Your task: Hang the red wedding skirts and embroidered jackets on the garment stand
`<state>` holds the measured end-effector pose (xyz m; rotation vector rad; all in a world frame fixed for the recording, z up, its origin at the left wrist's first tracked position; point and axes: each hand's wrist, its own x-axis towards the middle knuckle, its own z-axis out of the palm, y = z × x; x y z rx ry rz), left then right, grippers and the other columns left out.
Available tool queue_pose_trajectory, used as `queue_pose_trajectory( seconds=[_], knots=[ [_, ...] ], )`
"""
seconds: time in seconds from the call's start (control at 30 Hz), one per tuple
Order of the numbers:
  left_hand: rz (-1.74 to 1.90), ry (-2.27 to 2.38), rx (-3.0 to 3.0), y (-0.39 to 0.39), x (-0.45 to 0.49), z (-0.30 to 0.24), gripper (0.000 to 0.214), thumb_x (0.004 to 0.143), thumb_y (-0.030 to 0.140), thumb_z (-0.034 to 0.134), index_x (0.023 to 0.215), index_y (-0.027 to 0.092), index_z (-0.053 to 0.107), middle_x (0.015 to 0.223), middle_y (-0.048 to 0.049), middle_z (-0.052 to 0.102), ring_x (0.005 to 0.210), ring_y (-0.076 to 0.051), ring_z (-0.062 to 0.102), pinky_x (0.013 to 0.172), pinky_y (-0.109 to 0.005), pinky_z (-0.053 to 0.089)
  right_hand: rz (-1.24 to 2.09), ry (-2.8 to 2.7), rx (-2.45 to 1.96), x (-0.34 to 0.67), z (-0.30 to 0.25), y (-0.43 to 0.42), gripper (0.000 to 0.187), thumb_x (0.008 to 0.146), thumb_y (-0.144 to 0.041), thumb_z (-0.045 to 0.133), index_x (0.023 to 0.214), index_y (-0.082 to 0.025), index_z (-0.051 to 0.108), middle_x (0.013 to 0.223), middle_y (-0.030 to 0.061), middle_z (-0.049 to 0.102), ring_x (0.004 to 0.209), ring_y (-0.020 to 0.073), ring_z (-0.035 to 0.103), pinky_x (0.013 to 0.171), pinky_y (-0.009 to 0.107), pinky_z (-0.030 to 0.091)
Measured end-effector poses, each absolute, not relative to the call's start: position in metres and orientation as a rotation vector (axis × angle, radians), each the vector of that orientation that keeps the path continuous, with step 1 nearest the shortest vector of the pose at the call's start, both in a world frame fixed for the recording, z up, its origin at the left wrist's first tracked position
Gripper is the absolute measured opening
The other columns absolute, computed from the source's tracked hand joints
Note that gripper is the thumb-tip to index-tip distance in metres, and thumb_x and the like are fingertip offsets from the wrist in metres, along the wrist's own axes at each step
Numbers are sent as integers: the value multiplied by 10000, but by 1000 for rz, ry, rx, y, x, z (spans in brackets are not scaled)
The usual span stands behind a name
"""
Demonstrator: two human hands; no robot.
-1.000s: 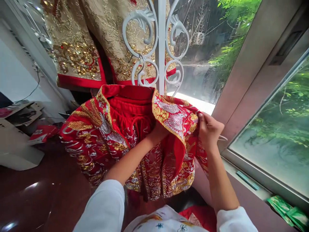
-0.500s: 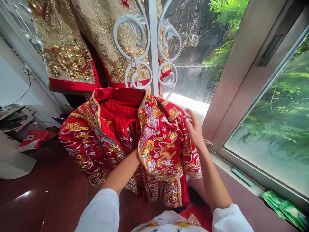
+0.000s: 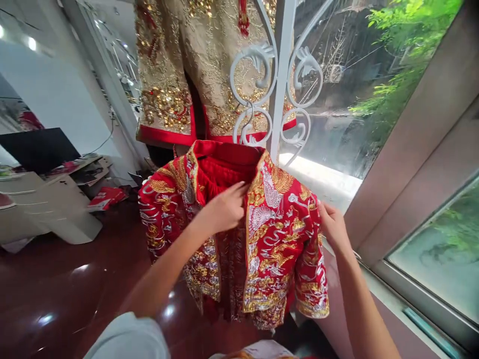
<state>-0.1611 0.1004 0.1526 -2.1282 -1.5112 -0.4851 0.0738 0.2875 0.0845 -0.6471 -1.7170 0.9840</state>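
Note:
A red jacket (image 3: 277,239) with gold and silver embroidery hangs upright on a hanger (image 3: 245,122), its front parted. Inside the collar shows a gathered red skirt (image 3: 213,177), with its lower part hanging in the front opening. My left hand (image 3: 226,208) is in front of the neck opening, slightly blurred, fingers stretched toward the right front edge; nothing shows in it. At the right shoulder, my right hand (image 3: 333,224) has its fingers closed on the outer side of the sleeve top; some of them are hidden behind the cloth.
The hanger hooks onto a white scrolled metal frame (image 3: 282,75). Behind it hang beige garments (image 3: 220,65) with gold sequins and red hems. Window frames (image 3: 407,149) and a sill stand on the right. At left are a desk (image 3: 75,219), a monitor (image 3: 41,149) and a shiny dark floor (image 3: 86,289).
My left hand has come out from inside the jacket front and up to the collar. My right hand stays by the shoulder, now closed on it. The view has swung left.

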Motion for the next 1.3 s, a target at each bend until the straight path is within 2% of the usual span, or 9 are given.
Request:
queue_pose_trajectory(
  seconds=[0.1,0.23,0.37,0.5,0.83,1.0,1.1,1.2,1.3],
  knots=[
    [-878,-1511,-1880,56,-192,193,300,878,290,442,1115,249,620,1287,-54,565,1224,-232,487,1066,-493,372,768,-1646,-512,69,120,278,348,808,-407,589,1068,-185,657,1021,95,683,935,222,638,785,366,524],
    [-1425,-1403,-1675,24,-245,236,393,900,474,408,1248,311,493,1386,45,455,1272,-218,410,1064,-445,372,555,-2051,-243,38,175,262,468,808,-389,592,1242,-214,572,1176,105,625,1047,238,598,860,409,501],
    [-1127,-1786,-1819,37,-278,249,550,823,530,541,1270,214,493,1312,-3,534,1213,-214,449,1091,-429,310,407,-2415,-83,8,206,267,643,765,-379,650,1354,-205,461,1130,99,646,937,233,609,804,367,481],
    [-965,-1996,-1996,66,-273,238,559,813,576,496,1171,155,577,1161,-84,617,1052,-234,548,948,-356,418,560,-2468,-22,2,209,287,477,792,-390,619,1229,-202,582,1026,40,675,837,170,603,742,290,470],
    [-867,-2321,-2173,91,-273,261,438,811,558,500,657,157,586,643,-16,549,619,-139,497,633,-270,436,1227,-2295,-111,11,203,295,406,734,-488,665,999,-181,691,883,40,702,705,151,631,611,260,501],
    [-1329,-2172,-2201,90,-270,253,378,861,480,482,840,130,624,750,-22,615,699,-118,564,658,-222,457,1416,-1966,-183,11,190,299,392,649,-522,738,860,-192,719,705,29,693,614,172,630,564,279,501],
    [-1238,-2090,-2222,78,-274,253,436,859,497,501,938,82,612,836,-21,641,771,-84,549,748,-203,460,1406,-1847,-188,12,184,297,354,646,-512,747,829,-210,720,680,24,688,629,192,642,553,289,500],
    [-1072,-2249,-2291,63,-298,252,617,885,583,382,1070,20,557,911,-54,666,878,-94,550,833,-253,467,1373,-1855,-226,14,184,299,338,681,-528,714,799,-212,714,664,29,681,636,198,647,538,290,497],
    [-1290,-2510,-2275,56,-329,238,701,915,601,236,1112,-12,511,861,-88,686,831,-126,596,781,-339,506,1475,-1956,-255,14,188,311,396,743,-589,624,765,-202,702,647,52,669,629,196,646,527,301,504]
  ],
)
